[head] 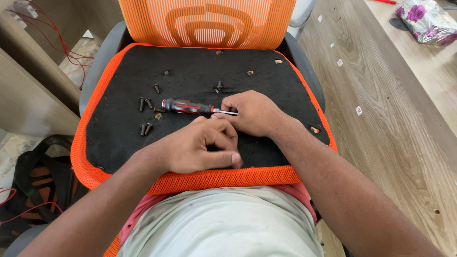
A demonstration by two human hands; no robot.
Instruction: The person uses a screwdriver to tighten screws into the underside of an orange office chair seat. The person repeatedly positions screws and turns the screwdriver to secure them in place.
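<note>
Resting on the black underside of an upturned orange chair seat (pixel 119 143), both of the person's hands are busy near the middle of the panel. The right hand (pixel 252 113) lies knuckles up, its fingers curled around the bare metal shaft of a screwdriver (pixel 190 106). The screwdriver lies flat on the panel, its red and black handle pointing away to the person's left and clear of the hand. The left hand (pixel 202 150) sits just below the right one, touching it, with the fingers bent in and the thumb pressed along the lower edge; I cannot tell whether anything is pinched inside it.

Loose dark screws (pixel 145 103) lie scattered on the panel to the left of the handle, two just above its end and two more (pixel 145 128) just below. One more stands alone (pixel 156 88) further up, and another (pixel 219 85) is upright near the centre, just above the right hand.

Beyond the panel rises the orange mesh backrest (pixel 209 21). A wooden table (pixel 395 128) runs along the right side, with a flowered plastic bag (pixel 426 19) at its far end. Red wires (pixel 62 43) hang at the upper left, and a black and orange chair part (pixel 38 181) lies on the floor at the lower left.
</note>
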